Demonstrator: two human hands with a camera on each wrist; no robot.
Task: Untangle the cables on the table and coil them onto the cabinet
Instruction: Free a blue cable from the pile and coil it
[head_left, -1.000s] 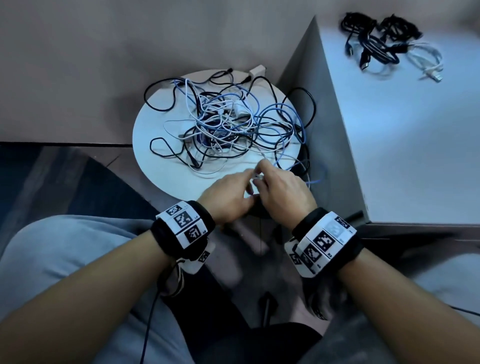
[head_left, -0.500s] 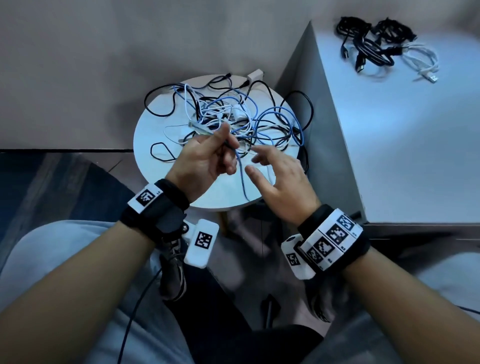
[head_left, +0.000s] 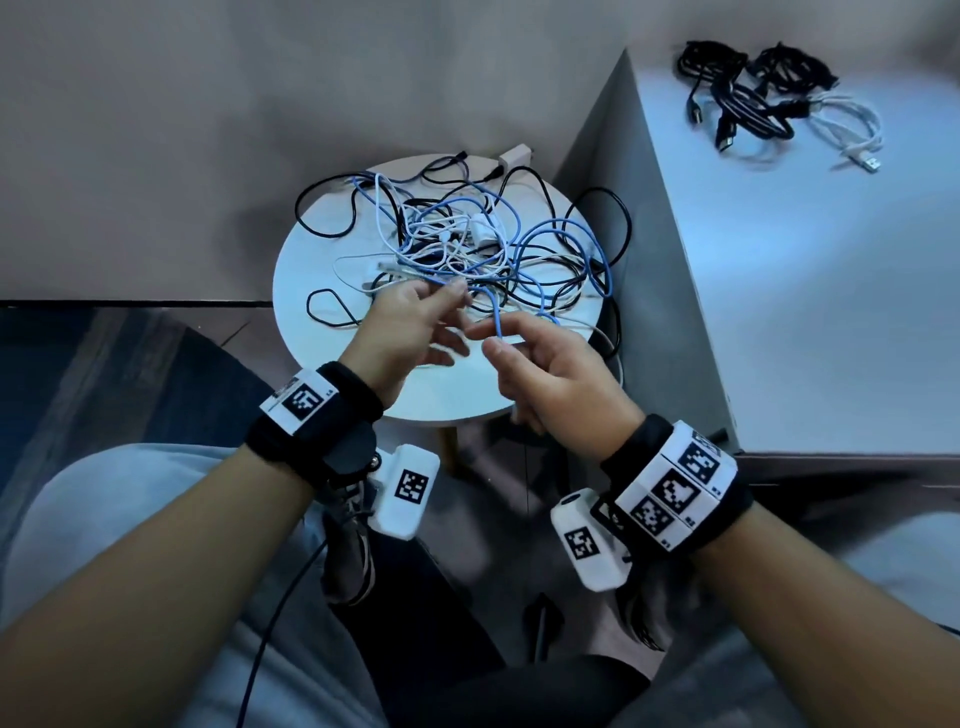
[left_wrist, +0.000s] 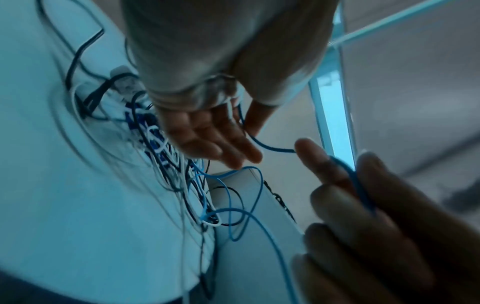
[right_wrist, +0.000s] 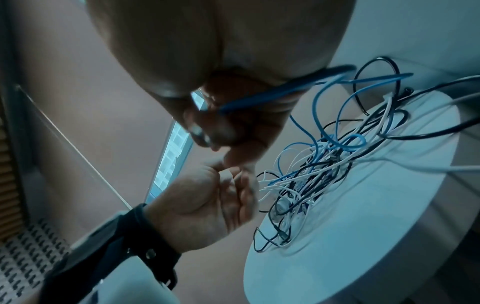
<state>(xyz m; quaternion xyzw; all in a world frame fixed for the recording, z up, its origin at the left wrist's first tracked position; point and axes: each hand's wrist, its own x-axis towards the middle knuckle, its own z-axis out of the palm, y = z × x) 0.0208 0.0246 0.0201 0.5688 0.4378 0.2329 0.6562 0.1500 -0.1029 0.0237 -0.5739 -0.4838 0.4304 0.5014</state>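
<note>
Cables (head_left: 467, 249) sprawl at twelve o'clock; left hand (head_left: 410, 327) pinches a blue cable (head_left: 496, 317) running to right hand (head_left: 550, 364), whose grip also pinches it

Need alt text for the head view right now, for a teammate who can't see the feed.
Both hands work a blue cable over a round white table heaped with tangled cables: the left hand pinches it near the heap, the right hand holds it closer in. Coiled cables lie on the white cabinet at right.
</note>
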